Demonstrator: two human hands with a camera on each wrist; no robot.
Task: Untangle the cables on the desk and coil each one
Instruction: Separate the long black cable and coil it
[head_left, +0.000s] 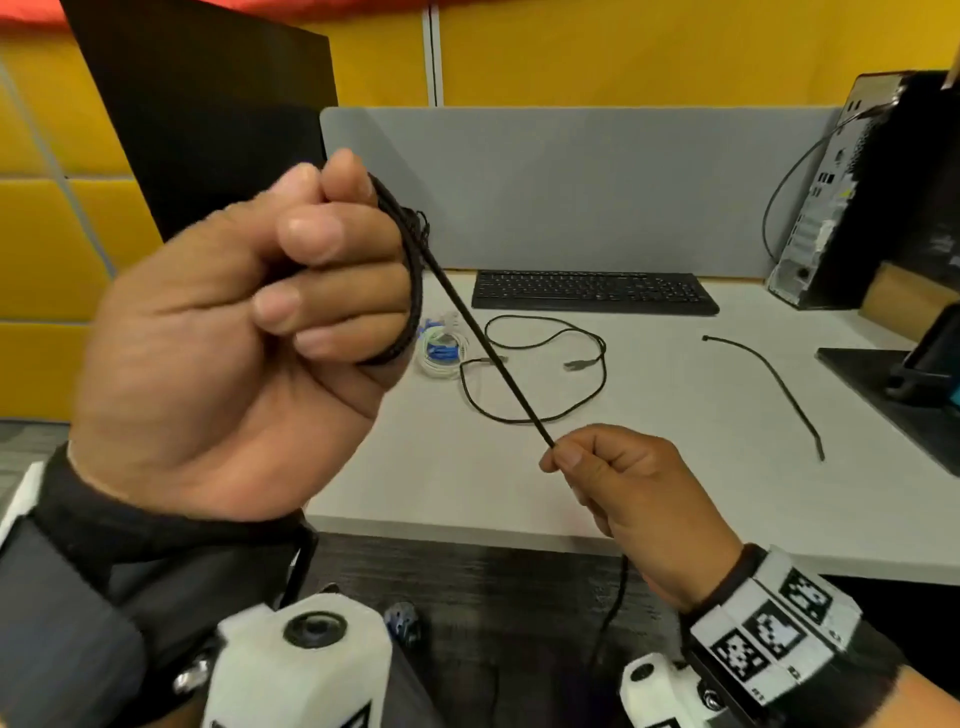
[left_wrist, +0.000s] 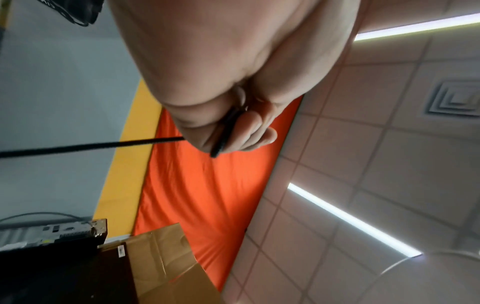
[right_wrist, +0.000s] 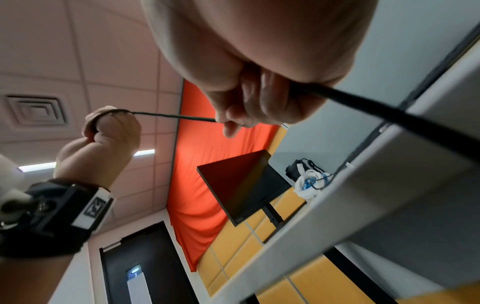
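My left hand (head_left: 270, 312) is raised in front of me, fingers curled round loops of a black braided cable (head_left: 488, 358) wound about them. The cable runs taut down to my right hand (head_left: 613, 478), which pinches it between thumb and forefinger above the desk's front edge; the rest hangs below the desk. In the left wrist view the black cable (left_wrist: 103, 146) leaves the curled fingers (left_wrist: 249, 131). The right wrist view shows the cable (right_wrist: 176, 116) stretched between both hands. On the desk lie a thin black cable (head_left: 545, 374) in loose loops, a coiled white cable (head_left: 441, 353) and a short black cable (head_left: 769, 384).
A black keyboard (head_left: 592, 293) lies at the back of the white desk (head_left: 675, 493) before a grey divider (head_left: 571, 187). A computer tower (head_left: 852, 197) stands at the back right, a black monitor (head_left: 208, 119) at the left, a dark stand (head_left: 914, 384) at the right edge.
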